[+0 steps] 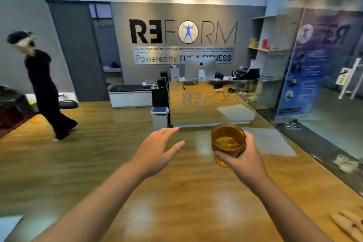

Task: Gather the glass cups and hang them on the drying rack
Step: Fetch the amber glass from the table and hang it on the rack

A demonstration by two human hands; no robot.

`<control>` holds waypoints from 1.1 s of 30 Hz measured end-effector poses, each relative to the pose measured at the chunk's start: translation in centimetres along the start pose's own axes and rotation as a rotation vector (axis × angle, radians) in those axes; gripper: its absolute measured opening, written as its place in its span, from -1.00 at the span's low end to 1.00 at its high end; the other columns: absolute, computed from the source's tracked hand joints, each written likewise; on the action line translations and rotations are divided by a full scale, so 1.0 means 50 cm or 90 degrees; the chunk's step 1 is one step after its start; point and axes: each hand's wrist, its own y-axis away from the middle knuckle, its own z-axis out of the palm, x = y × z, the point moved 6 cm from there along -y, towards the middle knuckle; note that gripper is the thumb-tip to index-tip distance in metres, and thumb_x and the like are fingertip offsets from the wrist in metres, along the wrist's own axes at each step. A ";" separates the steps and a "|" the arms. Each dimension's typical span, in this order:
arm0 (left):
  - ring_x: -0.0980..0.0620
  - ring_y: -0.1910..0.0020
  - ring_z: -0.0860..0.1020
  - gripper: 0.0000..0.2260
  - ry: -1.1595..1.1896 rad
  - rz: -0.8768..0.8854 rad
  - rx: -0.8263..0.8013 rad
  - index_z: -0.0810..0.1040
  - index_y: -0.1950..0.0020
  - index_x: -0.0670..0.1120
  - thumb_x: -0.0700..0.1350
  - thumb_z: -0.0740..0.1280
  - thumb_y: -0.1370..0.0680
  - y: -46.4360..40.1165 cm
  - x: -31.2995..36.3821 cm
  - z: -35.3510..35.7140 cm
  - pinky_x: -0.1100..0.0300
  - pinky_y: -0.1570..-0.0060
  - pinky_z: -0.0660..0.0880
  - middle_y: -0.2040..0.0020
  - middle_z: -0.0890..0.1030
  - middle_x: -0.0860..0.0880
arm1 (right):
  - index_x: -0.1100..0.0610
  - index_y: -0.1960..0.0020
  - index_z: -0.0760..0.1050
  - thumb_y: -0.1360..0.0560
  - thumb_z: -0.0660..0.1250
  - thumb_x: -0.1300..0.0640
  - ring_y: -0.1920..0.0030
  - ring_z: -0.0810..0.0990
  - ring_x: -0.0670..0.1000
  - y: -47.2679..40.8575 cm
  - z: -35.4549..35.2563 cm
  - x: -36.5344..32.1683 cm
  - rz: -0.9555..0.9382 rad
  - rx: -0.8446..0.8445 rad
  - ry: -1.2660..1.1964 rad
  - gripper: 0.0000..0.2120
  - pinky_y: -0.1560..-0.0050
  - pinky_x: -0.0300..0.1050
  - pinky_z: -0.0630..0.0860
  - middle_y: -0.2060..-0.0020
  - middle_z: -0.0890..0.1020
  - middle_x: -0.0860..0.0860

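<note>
Glass cup (228,144), amber and see-through, is the thing held up here, but the room around it comes first by size. With the reception desk (208,102) as the landmark: behind it a grey wall (121,31) carries big REFORM lettering (183,31), and a silver monitor (200,69) stands on the desk's far side. To the desk's right runs a mirrored wall (326,76), with a blue poster (294,76) leaning against it. Wooden floor (94,135) spreads in front of the desk and to its left. Far to the desk's left a person in black clothing (46,88) is mid-stride, blurred. Just beside the desk's near left corner stands a small white bin (160,117) with a dark lid. A pale mat (269,140) lies on the floor in front of the desk, towards its right.

Nearer the camera than the desk, two bare forearms reach forward. The left hand (157,151) is empty, palm down, fingers straight and spread a little, in front of the bin. The right hand (242,158) grips the glass cup from below and from the right side, thumb across the near wall and fingers curled round the far side. The cup sits upright in the air in front of the desk's near edge, mouth up. At the bottom right corner pale wooden pieces (349,226) show; what they are cannot be told.
</note>
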 end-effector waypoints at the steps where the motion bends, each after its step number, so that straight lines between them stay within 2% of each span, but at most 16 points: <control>1: 0.11 -0.50 0.34 -0.36 -0.009 -0.029 0.015 0.32 -0.58 0.15 0.41 0.07 -0.58 0.023 -0.067 -0.040 0.05 -0.43 0.35 -0.51 0.41 0.15 | -0.15 -0.37 0.35 -0.22 0.72 -0.15 -0.06 0.55 -0.42 -0.012 0.066 -0.024 -0.008 -0.022 -0.007 -0.16 0.14 -0.45 0.47 -0.14 0.59 -0.21; 7: 0.11 -0.49 0.36 -0.41 -0.041 -0.179 0.091 0.27 -0.60 0.19 0.36 0.17 -0.60 0.181 -0.415 -0.237 0.07 -0.39 0.39 -0.51 0.42 0.16 | -0.16 -0.37 0.36 -0.21 0.72 -0.16 -0.04 0.59 -0.38 -0.055 0.464 -0.161 -0.035 -0.156 -0.067 -0.14 0.09 -0.37 0.47 -0.12 0.62 -0.22; 10: 0.09 -0.44 0.41 -0.41 -0.059 -0.243 0.143 0.23 -0.62 0.21 0.32 0.22 -0.61 0.261 -0.544 -0.327 0.15 -0.26 0.41 -0.47 0.47 0.14 | -0.15 -0.36 0.37 -0.18 0.70 -0.21 -0.06 0.59 -0.32 -0.057 0.646 -0.228 -0.055 -0.221 -0.087 -0.14 0.06 -0.32 0.48 -0.13 0.63 -0.20; 14: 0.13 -0.43 0.41 -0.40 -0.045 -0.343 0.194 0.21 -0.62 0.22 0.28 0.27 -0.61 0.368 -0.696 -0.437 0.20 -0.22 0.38 -0.45 0.49 0.13 | -0.10 -0.38 0.38 -0.25 0.72 -0.10 -0.16 0.60 -0.18 -0.049 0.876 -0.319 -0.099 -0.323 -0.109 -0.18 -0.08 -0.20 0.51 -0.17 0.63 -0.15; 18: 0.12 -0.43 0.43 -0.41 -0.089 -0.429 0.244 0.22 -0.61 0.23 0.29 0.26 -0.61 0.470 -0.821 -0.531 0.12 -0.27 0.44 -0.44 0.50 0.12 | -0.10 -0.39 0.34 -0.18 0.67 -0.24 -0.10 0.56 -0.35 -0.039 1.090 -0.412 -0.152 -0.396 -0.144 -0.11 -0.02 -0.34 0.44 -0.16 0.59 -0.23; 20: 0.11 -0.43 0.43 -0.42 -0.109 -0.471 0.267 0.23 -0.61 0.22 0.30 0.24 -0.61 0.519 -0.877 -0.571 0.09 -0.30 0.44 -0.44 0.50 0.13 | -0.09 -0.40 0.34 -0.18 0.65 -0.26 -0.14 0.54 -0.30 -0.032 1.196 -0.451 -0.174 -0.440 -0.156 -0.10 -0.03 -0.32 0.44 -0.18 0.58 -0.21; 24: 0.08 -0.44 0.42 -0.44 -0.147 -0.562 0.291 0.25 -0.59 0.25 0.31 0.23 -0.61 0.601 -0.988 -0.636 0.07 -0.33 0.42 -0.47 0.48 0.13 | -0.08 -0.40 0.34 -0.25 0.71 -0.14 -0.19 0.57 -0.12 -0.019 1.407 -0.514 -0.211 -0.535 -0.178 -0.15 -0.11 -0.16 0.51 -0.23 0.58 -0.10; 27: 0.09 -0.42 0.42 -0.44 -0.174 -0.639 0.330 0.24 -0.59 0.26 0.30 0.25 -0.61 0.644 -1.064 -0.694 0.10 -0.32 0.41 -0.46 0.48 0.14 | -0.04 -0.46 0.33 -0.24 0.71 -0.16 -0.26 0.56 0.02 -0.013 1.566 -0.575 -0.246 -0.604 -0.202 -0.08 -0.22 -0.01 0.56 -0.27 0.57 -0.04; 29: 0.09 -0.42 0.43 -0.44 -0.198 -0.686 0.364 0.25 -0.59 0.24 0.28 0.26 -0.61 0.667 -1.109 -0.738 0.11 -0.31 0.40 -0.45 0.49 0.13 | -0.05 -0.45 0.33 -0.23 0.71 -0.17 -0.24 0.56 -0.01 -0.006 1.666 -0.621 -0.260 -0.650 -0.229 -0.07 -0.15 -0.13 0.54 -0.26 0.57 -0.06; 31: 0.08 -0.43 0.42 -0.45 -0.211 -0.729 0.404 0.26 -0.60 0.23 0.26 0.26 -0.62 0.692 -1.146 -0.777 0.10 -0.34 0.39 -0.46 0.48 0.12 | -0.13 -0.39 0.33 -0.23 0.72 -0.14 -0.16 0.56 -0.15 0.007 1.756 -0.665 -0.276 -0.697 -0.255 -0.13 -0.03 -0.30 0.47 -0.21 0.58 -0.15; 33: 0.10 -0.43 0.41 -0.45 -0.219 -0.762 0.446 0.26 -0.60 0.22 0.26 0.26 -0.62 0.717 -1.175 -0.807 0.09 -0.36 0.39 -0.46 0.47 0.13 | -0.21 -0.33 0.30 -0.22 0.72 -0.14 -0.11 0.55 -0.27 0.019 1.841 -0.709 -0.294 -0.736 -0.280 -0.16 0.03 -0.36 0.43 -0.15 0.55 -0.26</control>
